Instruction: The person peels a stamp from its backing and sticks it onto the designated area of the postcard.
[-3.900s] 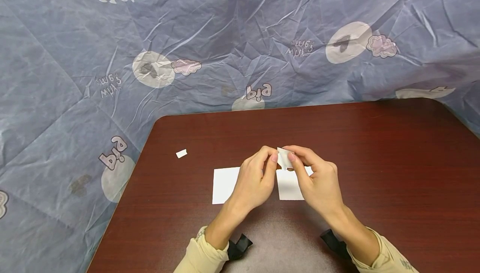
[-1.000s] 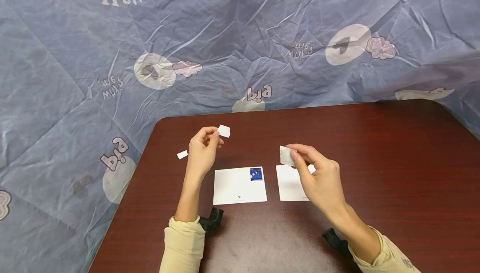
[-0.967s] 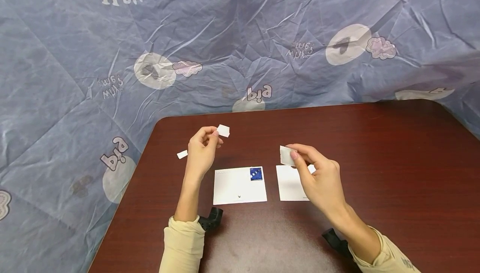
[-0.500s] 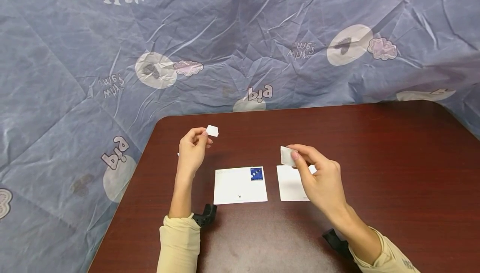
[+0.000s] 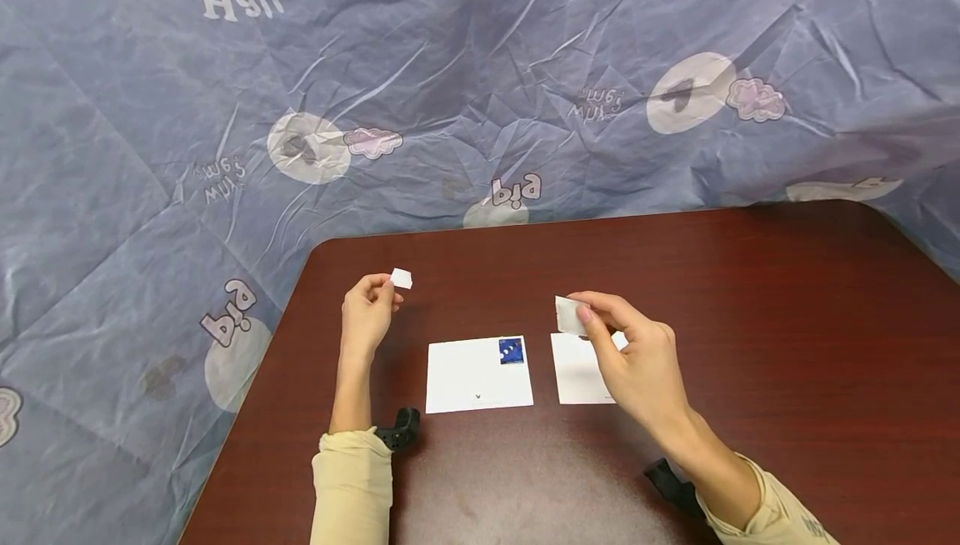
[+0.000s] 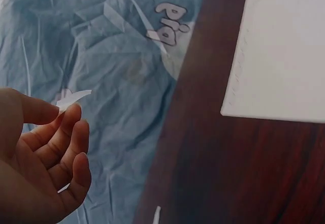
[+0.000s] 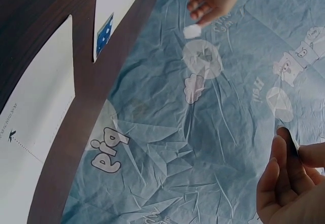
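Note:
My left hand (image 5: 366,316) pinches a small white piece of backing paper (image 5: 401,278) between thumb and forefinger, raised over the table's left side. My right hand (image 5: 637,353) pinches a small stamp (image 5: 568,316), pale on the side toward the head camera. Only a dark, narrow side of this stamp (image 7: 291,141) shows in the right wrist view. Beneath it lies a white postcard (image 5: 581,378), partly hidden by the right hand. To its left rests another postcard (image 5: 465,378) with a blue stamp (image 5: 511,351) at its upper right corner.
The dark red-brown table (image 5: 787,345) runs back to a creased blue printed cloth (image 5: 450,70). A white paper scrap (image 6: 157,215) lies on the table near the left hand, hidden in the head view. Black wrist devices (image 5: 405,428) sit at both wrists.
The hands were together at first, then parted, the left one carrying off the backing paper. Over the last second the left hand moves farther left and slightly nearer. The right hand stays almost still.

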Tool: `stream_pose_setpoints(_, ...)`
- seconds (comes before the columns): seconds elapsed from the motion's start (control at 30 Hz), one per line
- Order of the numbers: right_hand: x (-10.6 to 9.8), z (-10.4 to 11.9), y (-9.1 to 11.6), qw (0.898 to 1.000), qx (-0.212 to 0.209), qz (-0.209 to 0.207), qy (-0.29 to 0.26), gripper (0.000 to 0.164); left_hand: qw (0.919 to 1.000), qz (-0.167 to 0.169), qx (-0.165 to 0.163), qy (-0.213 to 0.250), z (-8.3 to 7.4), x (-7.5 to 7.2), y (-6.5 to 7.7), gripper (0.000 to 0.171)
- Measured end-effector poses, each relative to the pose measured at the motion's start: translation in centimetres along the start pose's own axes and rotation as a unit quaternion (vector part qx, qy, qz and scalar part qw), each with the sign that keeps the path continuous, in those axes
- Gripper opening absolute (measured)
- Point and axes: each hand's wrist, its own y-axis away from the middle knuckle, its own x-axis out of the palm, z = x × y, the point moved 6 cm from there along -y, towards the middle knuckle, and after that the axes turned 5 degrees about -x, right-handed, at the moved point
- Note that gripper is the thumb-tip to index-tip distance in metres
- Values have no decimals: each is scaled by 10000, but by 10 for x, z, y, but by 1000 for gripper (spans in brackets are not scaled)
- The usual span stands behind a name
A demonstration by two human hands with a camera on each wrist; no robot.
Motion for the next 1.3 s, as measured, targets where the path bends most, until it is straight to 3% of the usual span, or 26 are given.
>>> stream_pose_setpoints(0.2,1,0,0,10000,-33,22,22,26,9996,12,-264,-62,19,-2,-6,18)
stream_pose_setpoints(0.8,0,2,0,9999,-104,39,30,27,9950,56,-852,-522,49,-5,-14,25)
stream_pose_setpoints(1.3,0,1,0,9999,-84,44,-46,27,9778,-277,-1496,-1440,74,-14,-13,29)
